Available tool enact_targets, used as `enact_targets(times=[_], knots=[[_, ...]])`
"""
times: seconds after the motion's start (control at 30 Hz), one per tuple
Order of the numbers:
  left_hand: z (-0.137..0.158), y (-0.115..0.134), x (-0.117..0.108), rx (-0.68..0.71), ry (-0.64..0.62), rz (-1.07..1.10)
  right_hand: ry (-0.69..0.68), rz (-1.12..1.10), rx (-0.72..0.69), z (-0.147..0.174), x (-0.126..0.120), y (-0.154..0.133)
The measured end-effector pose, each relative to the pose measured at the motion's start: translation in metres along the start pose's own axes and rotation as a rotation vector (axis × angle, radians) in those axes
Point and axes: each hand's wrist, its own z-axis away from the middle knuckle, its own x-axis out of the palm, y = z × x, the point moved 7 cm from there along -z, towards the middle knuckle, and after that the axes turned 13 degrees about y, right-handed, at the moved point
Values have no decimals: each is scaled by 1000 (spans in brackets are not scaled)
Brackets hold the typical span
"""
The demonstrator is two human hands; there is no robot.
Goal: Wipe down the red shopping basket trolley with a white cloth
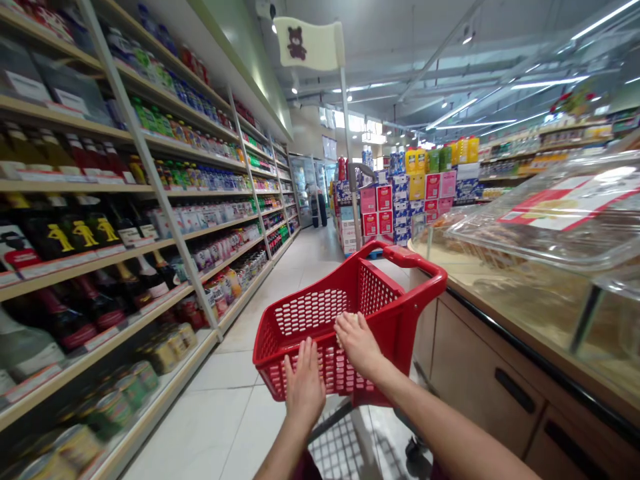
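Observation:
A red plastic shopping cart (400, 347) with a perforated basket stands sideways before me; no goods show in the part of the basket I can see. My left hand (304, 385) lies against its near side, fingers stretched upward to the rim and thumb apart. Higher up and to the right, my right hand (359, 343) rests over the same rim, its fingers close together and bent over the edge. Something pale shows by those fingers, too small to make out. The cart's handle (415, 260) is at the right, untouched by either hand.
Tall shelves (175, 193) of bottles and cans line the left side. A counter (480, 333) with clear plastic food packs (565, 213) stands close on the right. Stacked drink cartons (385, 213) and a pole with a bear sign (310, 43) are ahead. A person (317, 203) is far down the aisle.

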Motion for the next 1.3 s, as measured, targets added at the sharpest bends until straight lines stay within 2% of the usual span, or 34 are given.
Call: enact_targets(times=[0.07, 0.17, 0.23, 0.4, 0.5, 0.63, 0.7, 0.8, 0.9, 1.03, 1.13, 1.2, 1.3], knots=[[2, -7, -3, -21, 54, -26, 0, -12, 28, -2, -1, -2], [6, -15, -4, -30, 118, -36, 36, 50, 232, -4, -14, 26], [9, -17, -3, -21, 151, -29, 35, 58, 306, -5, -17, 32], [2, -16, -6, 4, 261, 42, -31, -117, 99, -9, 2, -18], [-20, 6, -16, 73, 296, 150, -71, -158, 49, -7, 7, -23], [-55, 60, -17, 212, 176, 350, -113, -120, 11, 2, -3, 13], [-68, 78, -11, 168, 139, 383, -92, -32, 58, 8, -15, 43], [-76, 89, -1, 84, 186, 355, -23, 96, 132, 15, -35, 78], [-69, 76, 6, 113, 266, 279, 42, 130, 133, 18, -47, 92], [-45, 12, 11, 116, 314, 137, 152, 125, 98, 21, -50, 88], [-31, -28, 5, 25, 408, 27, 221, 133, 117, 21, -48, 80], [-29, -25, 2, 45, 454, 33, 248, 145, 136, 21, -48, 77], [-32, -1, 2, 172, 455, 121, 263, 150, 114, 20, -53, 82]])
